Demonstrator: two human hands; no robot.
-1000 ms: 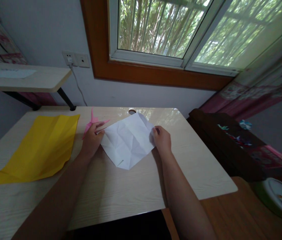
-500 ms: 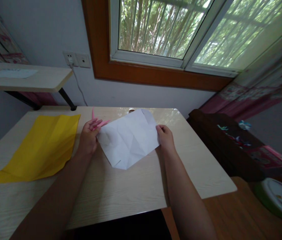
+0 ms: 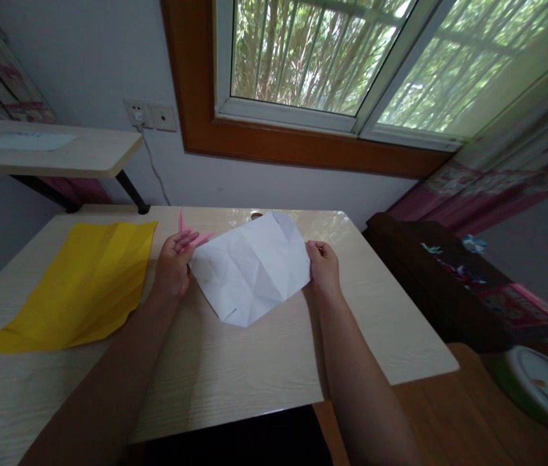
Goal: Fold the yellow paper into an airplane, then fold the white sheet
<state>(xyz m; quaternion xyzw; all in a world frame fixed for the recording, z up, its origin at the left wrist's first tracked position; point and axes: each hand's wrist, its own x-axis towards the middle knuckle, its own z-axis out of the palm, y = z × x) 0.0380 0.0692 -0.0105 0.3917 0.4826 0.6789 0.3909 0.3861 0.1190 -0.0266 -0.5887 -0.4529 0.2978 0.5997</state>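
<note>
A creased sheet of white paper (image 3: pixel 254 268) is stretched between my two hands above the desk. My left hand (image 3: pixel 175 262) pinches its left corner, thumb on top. At the opposite edge my right hand (image 3: pixel 323 262) grips the paper between thumb and bent fingers. Fold lines cross the sheet, and its upper right corner looks bent. Just behind my left hand lies a pink folded-paper piece (image 3: pixel 204 239) with thin points, partly hidden by the fingers and the sheet. A large yellow sheet (image 3: pixel 84 285) lies on the desk to the left of my left hand.
The pale wooden desk (image 3: pixel 254 369) ends at a rounded right edge. A raised shelf (image 3: pixel 109 152) with a paper on it stands at the left back. A small round brown object (image 3: pixel 255 215) peeks out behind the white sheet. Dark furniture (image 3: pixel 414 259) stands right.
Almost nothing differs. My right hand has shifted very slightly to the right, and the white paper's lower edge sits a touch higher. Both hands keep their hold.
</note>
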